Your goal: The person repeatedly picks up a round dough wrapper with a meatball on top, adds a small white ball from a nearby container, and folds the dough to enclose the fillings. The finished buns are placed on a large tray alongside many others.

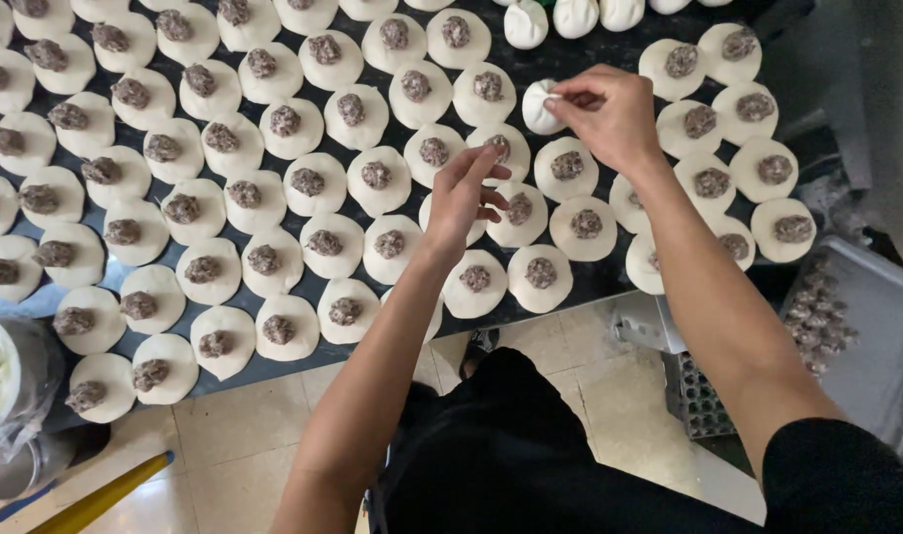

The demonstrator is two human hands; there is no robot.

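Folded dumpling is sitting pinched at the fingertips of the right hand, far-centre over the dark work surface; the hand is curling closed on it, thumb and first fingers nipping the top seam, the white body hanging out to the left; dough is looking soft, light and a bit tacky, likely to dent or tear if squeezed, so the pleated top edge looks the safest place to grip, the filled belly the worst. Left hand is hovering just near of it, fingers half open and loosely bent, tips touching or almost touching a filled wrapper; not gripping anything as far as can be seen. All around, flat round wrappers are lying in rows across the surface, each carrying a brownish lump of meat filling at its centre, mostly just beside or touching each other. Finished closed dumplings are sitting at the far edge. Near left, a container with a plastic bag is standing; near right, a grey tray is holding more filling lumps; a yellow handle is lying over the tiled floor.
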